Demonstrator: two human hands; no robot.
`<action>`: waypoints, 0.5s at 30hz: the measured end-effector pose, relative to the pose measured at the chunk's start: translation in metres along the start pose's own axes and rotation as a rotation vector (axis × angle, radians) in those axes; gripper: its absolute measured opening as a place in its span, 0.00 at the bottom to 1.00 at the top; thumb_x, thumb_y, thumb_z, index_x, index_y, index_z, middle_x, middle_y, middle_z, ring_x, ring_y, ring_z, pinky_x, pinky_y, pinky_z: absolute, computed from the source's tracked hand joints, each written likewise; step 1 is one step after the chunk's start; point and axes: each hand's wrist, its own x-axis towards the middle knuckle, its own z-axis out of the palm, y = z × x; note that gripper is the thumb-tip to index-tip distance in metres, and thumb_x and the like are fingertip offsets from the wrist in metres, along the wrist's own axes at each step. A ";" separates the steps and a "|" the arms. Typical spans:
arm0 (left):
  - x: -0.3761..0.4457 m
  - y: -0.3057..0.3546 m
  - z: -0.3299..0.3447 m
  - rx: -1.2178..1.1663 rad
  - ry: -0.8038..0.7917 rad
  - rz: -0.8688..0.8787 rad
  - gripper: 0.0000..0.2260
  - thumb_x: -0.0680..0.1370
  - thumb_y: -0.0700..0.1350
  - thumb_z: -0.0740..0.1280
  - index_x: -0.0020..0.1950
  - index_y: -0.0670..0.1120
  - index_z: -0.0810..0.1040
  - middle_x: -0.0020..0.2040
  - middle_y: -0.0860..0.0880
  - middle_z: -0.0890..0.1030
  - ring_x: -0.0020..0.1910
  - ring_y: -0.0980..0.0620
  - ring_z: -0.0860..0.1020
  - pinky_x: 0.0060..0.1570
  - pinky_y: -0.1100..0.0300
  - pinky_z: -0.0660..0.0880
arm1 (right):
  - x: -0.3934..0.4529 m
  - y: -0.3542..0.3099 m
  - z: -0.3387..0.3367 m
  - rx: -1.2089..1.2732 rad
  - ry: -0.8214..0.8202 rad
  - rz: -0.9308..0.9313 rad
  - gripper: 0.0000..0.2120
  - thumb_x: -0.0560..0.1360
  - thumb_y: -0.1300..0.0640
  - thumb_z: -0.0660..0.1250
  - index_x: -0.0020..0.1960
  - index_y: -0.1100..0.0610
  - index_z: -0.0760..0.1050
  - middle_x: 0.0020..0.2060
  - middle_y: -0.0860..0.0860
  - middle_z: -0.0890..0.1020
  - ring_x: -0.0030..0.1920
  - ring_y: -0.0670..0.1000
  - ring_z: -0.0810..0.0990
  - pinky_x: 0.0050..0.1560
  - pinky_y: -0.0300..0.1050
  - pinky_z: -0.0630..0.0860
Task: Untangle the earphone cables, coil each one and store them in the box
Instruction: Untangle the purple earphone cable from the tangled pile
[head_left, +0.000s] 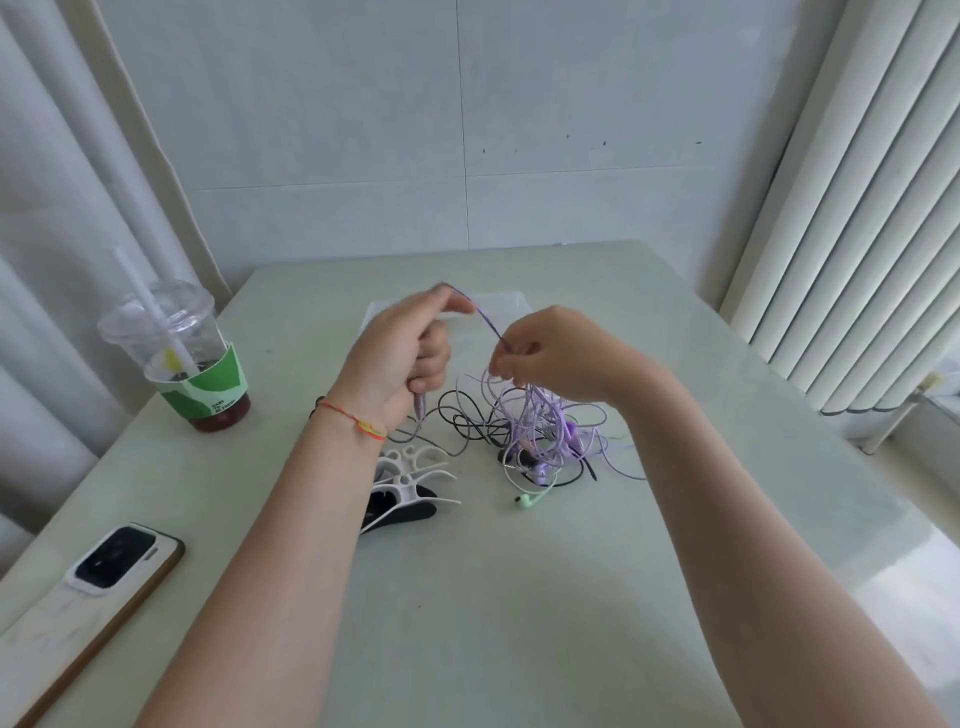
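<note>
— Where do things stand with the earphones?

— Early, I'd judge. A person sits at a pale table (519, 597). The left hand (402, 353) is raised, thumb and forefinger pinching a purple cable (488, 323), the other fingers curled round more of it, with what looks like its plug hanging just below the fist. That strand runs taut across to the right hand (550, 353), whose fingertips pinch it where it rises out of the tangle (540, 426).

— So nothing is coiled yet?

— Nothing I can see. The tangle hangs from the right hand down to the table: purple loops knotted with black cable and a thin green one, whose green earbud (525, 501) lies just in front of the heap. One purple strand is being drawn free; the rest is left to do.

— And the box?

— A clear shallow container (511, 301) sits behind the hands, mostly hidden by them. I take it for the box but cannot tell whether anything is in it.

— Anything else unclear?

— How many earphone sets are in the knot, I cannot count. A white and black object (410, 493) near the left forearm is partly covered. A phone (111, 566) and a lidded drink cup (182, 353) stand well to the left.
</note>
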 end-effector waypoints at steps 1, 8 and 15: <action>0.001 -0.001 -0.001 -0.083 0.049 0.038 0.12 0.83 0.47 0.57 0.48 0.46 0.78 0.24 0.55 0.55 0.20 0.58 0.53 0.21 0.68 0.52 | 0.001 0.003 0.000 -0.013 0.020 0.018 0.06 0.75 0.56 0.68 0.46 0.52 0.84 0.34 0.45 0.81 0.35 0.45 0.78 0.37 0.39 0.73; 0.002 -0.011 0.010 0.132 0.119 0.022 0.06 0.79 0.38 0.64 0.50 0.45 0.80 0.29 0.52 0.69 0.18 0.59 0.57 0.19 0.68 0.54 | 0.004 0.007 -0.006 -0.020 0.195 0.040 0.07 0.75 0.52 0.68 0.46 0.52 0.84 0.35 0.41 0.77 0.43 0.46 0.77 0.39 0.36 0.69; -0.003 -0.022 0.024 0.460 0.018 0.030 0.04 0.74 0.39 0.73 0.47 0.43 0.80 0.39 0.47 0.82 0.24 0.64 0.74 0.29 0.73 0.68 | 0.003 0.007 -0.010 0.076 0.296 0.042 0.03 0.72 0.55 0.72 0.44 0.54 0.84 0.32 0.43 0.79 0.37 0.43 0.77 0.37 0.29 0.70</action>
